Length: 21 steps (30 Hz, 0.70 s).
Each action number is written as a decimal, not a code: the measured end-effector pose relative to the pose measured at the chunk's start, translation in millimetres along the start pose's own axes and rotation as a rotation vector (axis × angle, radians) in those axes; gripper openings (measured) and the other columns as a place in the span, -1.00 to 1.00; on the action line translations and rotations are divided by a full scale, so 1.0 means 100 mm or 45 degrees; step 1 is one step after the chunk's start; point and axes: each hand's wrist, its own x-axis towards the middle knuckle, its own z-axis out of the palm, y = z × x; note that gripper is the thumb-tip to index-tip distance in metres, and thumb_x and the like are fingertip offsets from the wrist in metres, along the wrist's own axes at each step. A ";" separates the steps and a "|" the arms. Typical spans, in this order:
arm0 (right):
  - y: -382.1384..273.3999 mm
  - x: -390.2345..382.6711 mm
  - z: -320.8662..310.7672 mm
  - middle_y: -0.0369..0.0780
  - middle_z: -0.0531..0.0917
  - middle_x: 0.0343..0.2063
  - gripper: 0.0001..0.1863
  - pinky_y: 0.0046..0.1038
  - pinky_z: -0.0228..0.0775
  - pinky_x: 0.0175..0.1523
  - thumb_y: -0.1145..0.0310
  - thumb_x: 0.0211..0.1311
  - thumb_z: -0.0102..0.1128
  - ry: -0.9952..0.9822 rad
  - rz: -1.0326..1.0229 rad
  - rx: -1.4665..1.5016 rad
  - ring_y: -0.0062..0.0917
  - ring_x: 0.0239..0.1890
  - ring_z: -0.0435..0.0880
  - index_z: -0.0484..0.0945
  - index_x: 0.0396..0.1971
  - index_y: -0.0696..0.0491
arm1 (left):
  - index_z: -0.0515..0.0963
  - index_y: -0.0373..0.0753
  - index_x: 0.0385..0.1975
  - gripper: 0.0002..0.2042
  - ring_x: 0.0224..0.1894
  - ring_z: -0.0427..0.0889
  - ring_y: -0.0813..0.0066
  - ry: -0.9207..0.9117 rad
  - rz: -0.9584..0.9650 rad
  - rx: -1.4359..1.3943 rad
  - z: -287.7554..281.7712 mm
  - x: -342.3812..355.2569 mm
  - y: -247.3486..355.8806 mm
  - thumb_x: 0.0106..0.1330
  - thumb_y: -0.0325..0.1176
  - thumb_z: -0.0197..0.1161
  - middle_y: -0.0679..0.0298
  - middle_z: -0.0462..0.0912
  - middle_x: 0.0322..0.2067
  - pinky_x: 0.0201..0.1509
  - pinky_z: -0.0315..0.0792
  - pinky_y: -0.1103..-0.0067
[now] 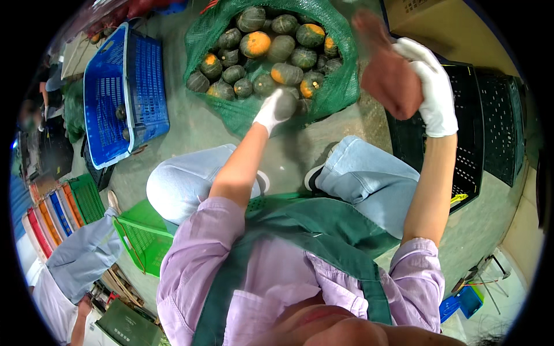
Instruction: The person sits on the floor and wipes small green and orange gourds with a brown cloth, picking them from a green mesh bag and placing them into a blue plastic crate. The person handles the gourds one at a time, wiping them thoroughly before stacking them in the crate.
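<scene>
A green mesh sack [231, 118] lies wide open on the floor before me, holding several small dark green pumpkins [281, 48], some with orange patches. At its near edge, my left hand [269, 113] in a white glove is closed around one dark green pumpkin [286, 106]. Whether this pumpkin still touches the sack I cannot tell. To the right of the sack, my white-gloved right hand [430, 86] grips a reddish-brown cloth [393, 85], raised and smeared by motion. Its fingertips are partly hidden behind the cloth.
A blue crate [151, 86] with a few dark pumpkins stands left of the sack. Black crates [470, 127] and a cardboard box [456, 29] are at the right. A bright green crate [144, 230] sits behind my left leg, near another person [75, 254].
</scene>
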 end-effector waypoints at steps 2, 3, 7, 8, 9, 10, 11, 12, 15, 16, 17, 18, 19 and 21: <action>0.14 -0.01 0.19 -0.19 0.72 -0.18 -0.64 -0.50 0.39 0.16 0.55 0.17 -0.05 -0.287 -0.096 -0.297 -0.49 -0.04 0.64 0.63 -0.08 0.20 | 0.39 -0.12 0.17 -0.26 0.05 0.55 0.05 -0.162 -0.093 -0.447 -0.01 -0.12 0.11 0.15 0.32 0.18 0.06 0.52 0.07 -0.01 0.55 0.20; 0.19 -0.03 0.32 -0.16 0.73 -0.23 -0.65 -0.49 0.42 0.11 0.50 0.16 -0.03 -0.318 0.004 -0.409 -0.44 -0.09 0.67 0.64 -0.09 0.17 | 0.38 -0.17 0.20 -0.23 0.07 0.53 -0.02 -0.490 -0.251 -0.718 -0.06 -0.08 0.17 0.16 0.35 0.09 -0.02 0.47 0.13 -0.03 0.58 0.19; 0.27 -0.10 0.60 -0.05 0.70 -0.24 -0.63 -0.30 0.47 0.03 0.19 0.17 0.07 -0.466 0.004 -1.002 -0.17 -0.12 0.66 0.66 -0.09 -0.01 | 0.38 -0.23 0.21 -0.23 0.02 0.57 -0.02 -0.940 -0.246 -0.912 0.18 -0.35 0.44 0.17 0.30 0.06 -0.08 0.46 0.14 -0.09 0.62 0.21; 0.19 -0.12 0.66 -0.05 0.70 -0.24 -0.63 -0.30 0.47 0.03 0.15 0.18 0.08 -0.547 0.098 -1.073 -0.17 -0.12 0.66 0.66 -0.08 -0.03 | 0.38 -0.23 0.21 -0.24 0.02 0.57 -0.01 -0.961 -0.229 -0.894 0.24 -0.43 0.49 0.18 0.29 0.05 -0.08 0.46 0.14 -0.10 0.62 0.22; 0.24 -0.13 0.69 -0.06 0.71 -0.24 -0.58 -0.29 0.47 0.03 0.04 0.19 0.12 -0.573 0.036 -1.053 -0.17 -0.11 0.66 0.65 -0.06 -0.03 | 0.38 -0.23 0.21 -0.24 0.02 0.57 -0.01 -0.982 -0.214 -0.875 0.31 -0.51 0.54 0.19 0.29 0.04 -0.08 0.46 0.14 -0.11 0.63 0.22; 0.17 -0.14 0.76 -0.09 0.71 -0.23 -0.49 -0.28 0.46 0.04 -0.07 0.17 0.17 -0.622 0.106 -1.013 -0.20 -0.10 0.67 0.62 0.00 -0.04 | 0.38 -0.23 0.21 -0.25 0.03 0.57 -0.01 -0.995 -0.194 -0.862 0.34 -0.56 0.58 0.20 0.29 0.03 -0.09 0.47 0.14 -0.11 0.63 0.22; 0.13 -0.20 0.83 -0.12 0.70 -0.30 -0.47 -0.34 0.46 -0.01 -0.02 0.17 0.22 -0.583 0.125 -0.968 -0.30 -0.19 0.65 0.57 0.07 -0.04 | 0.38 -0.22 0.20 -0.25 0.03 0.56 -0.02 -1.059 -0.180 -0.838 0.37 -0.57 0.60 0.20 0.30 0.02 -0.10 0.46 0.13 -0.12 0.63 0.22; 0.13 -0.24 0.88 -0.15 0.69 -0.37 -0.44 -0.39 0.45 -0.06 0.03 0.18 0.27 -0.544 0.143 -0.922 -0.40 -0.28 0.64 0.53 0.15 -0.04 | 0.39 -0.21 0.20 -0.26 0.03 0.57 -0.01 -1.028 -0.160 -0.794 0.40 -0.58 0.60 0.21 0.30 0.01 -0.08 0.47 0.13 -0.10 0.63 0.21; 0.23 -0.27 0.93 -0.01 0.64 -0.05 -0.08 -0.34 0.43 0.12 -0.20 0.01 0.31 -0.500 0.219 -0.714 -0.22 0.00 0.63 0.28 0.35 -0.06 | 0.41 -0.19 0.18 -0.28 0.09 0.55 0.07 -0.589 0.120 -0.576 0.95 -0.95 0.61 0.27 0.33 -0.04 0.00 0.48 0.13 0.06 0.55 0.21; 0.22 -0.29 1.02 0.01 0.61 -0.01 -0.06 -0.35 0.42 0.15 -0.17 0.00 0.34 -0.439 0.159 -0.649 -0.22 0.03 0.62 0.26 0.35 -0.01 | 0.37 -0.15 0.23 -0.37 0.19 0.46 0.22 -0.718 0.385 -0.290 1.01 -0.94 0.55 0.38 0.24 -0.04 0.13 0.44 0.18 0.23 0.42 0.25; 0.36 -0.27 1.00 0.00 0.61 0.01 -0.08 -0.35 0.41 0.16 -0.13 0.01 0.36 -0.293 0.068 -0.620 -0.25 0.05 0.61 0.27 0.32 0.05 | 0.33 -0.17 0.25 -0.41 0.20 0.42 0.28 -0.642 0.623 -0.168 1.26 -1.07 0.42 0.42 0.15 -0.04 0.14 0.42 0.17 0.26 0.38 0.30; 0.51 -0.22 0.93 -0.02 0.60 0.03 -0.10 -0.36 0.40 0.17 -0.08 0.02 0.38 -0.146 -0.018 -0.584 -0.29 0.07 0.60 0.29 0.29 0.12 | 0.30 -0.19 0.28 -0.46 0.22 0.38 0.34 -0.557 0.855 -0.039 1.48 -1.20 0.33 0.47 0.06 -0.04 0.16 0.41 0.16 0.28 0.33 0.35; 0.48 -0.15 0.82 -0.08 0.61 0.01 -0.21 -0.40 0.42 0.14 0.03 0.04 0.38 -0.174 0.209 -0.169 -0.37 0.01 0.61 0.36 0.20 0.19 | 0.25 -0.17 0.31 -0.47 0.26 0.32 0.37 -0.686 0.882 0.033 1.50 -1.19 0.35 0.49 0.02 -0.02 0.18 0.35 0.21 0.30 0.29 0.37; 0.43 0.05 0.47 -0.10 0.66 -0.14 -0.61 -0.46 0.44 0.13 0.27 0.31 0.14 -0.264 0.291 -0.005 -0.44 -0.05 0.63 0.53 0.03 0.22 | 0.17 -0.11 0.38 -0.41 0.28 0.31 0.38 -0.840 0.675 0.096 1.43 -0.92 0.41 0.47 0.05 0.02 0.21 0.32 0.26 0.31 0.25 0.41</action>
